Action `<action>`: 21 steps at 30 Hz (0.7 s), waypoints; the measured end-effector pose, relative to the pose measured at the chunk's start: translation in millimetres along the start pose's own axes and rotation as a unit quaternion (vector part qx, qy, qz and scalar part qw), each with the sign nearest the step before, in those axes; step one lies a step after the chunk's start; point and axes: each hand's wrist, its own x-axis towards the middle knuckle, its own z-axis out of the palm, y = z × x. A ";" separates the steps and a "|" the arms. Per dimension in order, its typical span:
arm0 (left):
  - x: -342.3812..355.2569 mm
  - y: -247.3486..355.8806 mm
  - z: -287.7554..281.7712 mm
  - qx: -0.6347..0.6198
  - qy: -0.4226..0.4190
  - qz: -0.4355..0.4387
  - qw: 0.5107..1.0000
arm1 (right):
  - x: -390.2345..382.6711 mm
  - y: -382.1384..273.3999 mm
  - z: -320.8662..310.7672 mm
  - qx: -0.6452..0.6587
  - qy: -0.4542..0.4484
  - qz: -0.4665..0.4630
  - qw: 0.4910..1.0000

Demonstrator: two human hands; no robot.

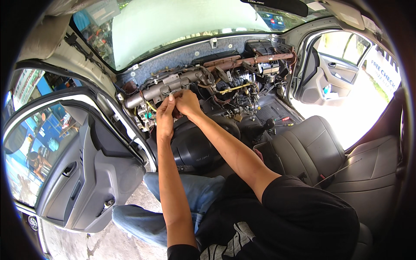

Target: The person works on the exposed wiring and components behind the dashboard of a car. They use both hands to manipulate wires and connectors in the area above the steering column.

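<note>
Hands (187, 104) meet by the silver tube (152, 94), its long axis running crosswise.

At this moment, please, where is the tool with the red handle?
In the head view, the red-handled tool is right of centre, just right of the black gear lever and well right of the person's right hand.

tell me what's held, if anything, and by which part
It cannot be told: the left hand and right hand are close together by the bar; anything between them is hidden or too small.
</note>
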 end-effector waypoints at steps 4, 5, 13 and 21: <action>0.6 -2.0 4.5 -0.017 0.033 0.003 0.999 | -2.0 -4.0 -2.6 -0.008 -0.002 0.016 1.000; 0.9 -2.3 4.7 -0.015 0.037 -0.008 0.999 | -2.6 -4.8 -3.5 -0.009 -0.005 0.022 1.000; 1.6 -2.3 1.7 -0.014 0.032 -0.023 0.999 | -4.3 -6.3 -6.1 -0.009 -0.003 0.010 1.000; -0.8 0.8 2.9 0.000 0.010 -0.005 1.000 | -6.4 -9.0 -7.4 0.003 -0.003 0.011 1.000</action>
